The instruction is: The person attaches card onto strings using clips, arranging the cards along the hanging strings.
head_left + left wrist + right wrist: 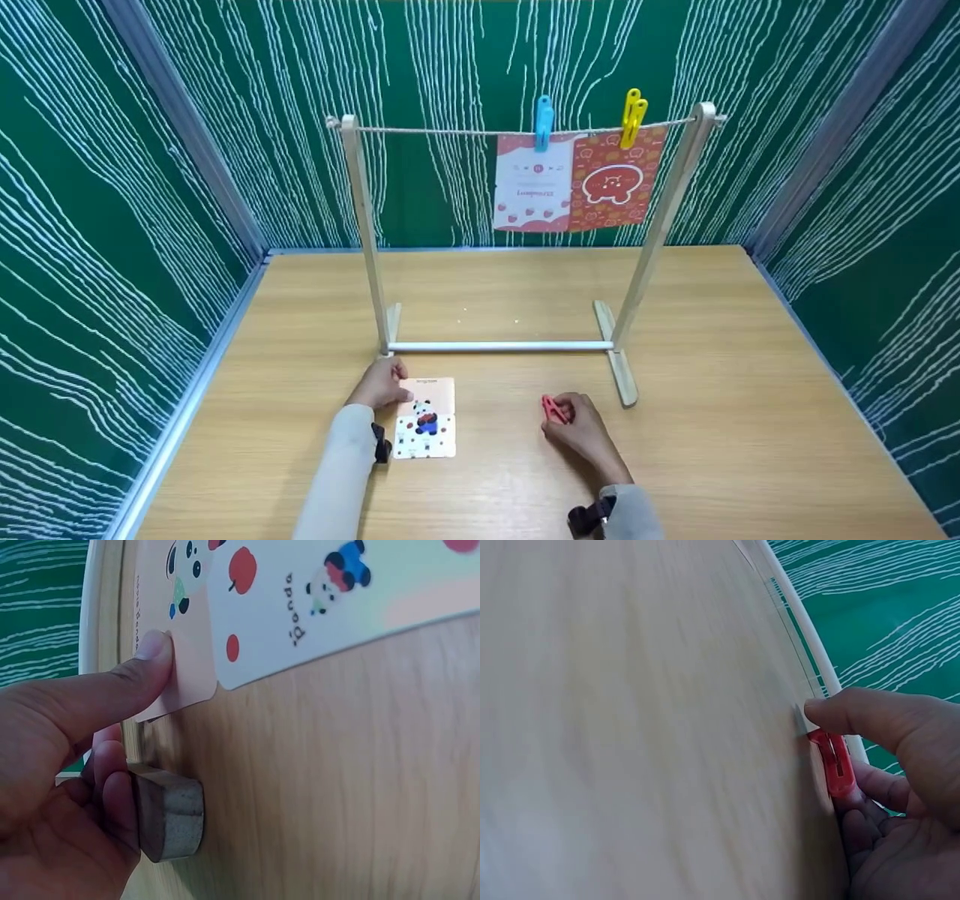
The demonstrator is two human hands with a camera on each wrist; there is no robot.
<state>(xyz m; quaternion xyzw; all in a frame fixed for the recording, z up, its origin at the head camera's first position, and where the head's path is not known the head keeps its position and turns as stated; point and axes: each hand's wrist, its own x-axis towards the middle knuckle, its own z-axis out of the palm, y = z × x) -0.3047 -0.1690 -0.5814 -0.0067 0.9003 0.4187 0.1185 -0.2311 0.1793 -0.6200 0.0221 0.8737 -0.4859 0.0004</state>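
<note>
My left hand (380, 384) pinches the upper left edge of a panda card (424, 442), its thumb laid over the front. Peach at the top and white with red fruit below, the card lies close over the table in front of the rack's left foot. In the left wrist view, the thumb presses the peach part of the panda card (262, 607), and the other fingers are beside a wooden foot (176, 814). To the right, my right hand (589, 431) holds a red clothespin (553, 410) between thumb and fingers. That red clothespin (835, 765) also shows in the right wrist view.
A wooden rack (656, 240) stands on the table (487, 300), a string (442, 132) tied between its posts. Two joined-looking cards hang at the right: a pink-white card (531, 191) under a blue clothespin (544, 124) and a red card (619, 210) under a yellow clothespin (634, 120).
</note>
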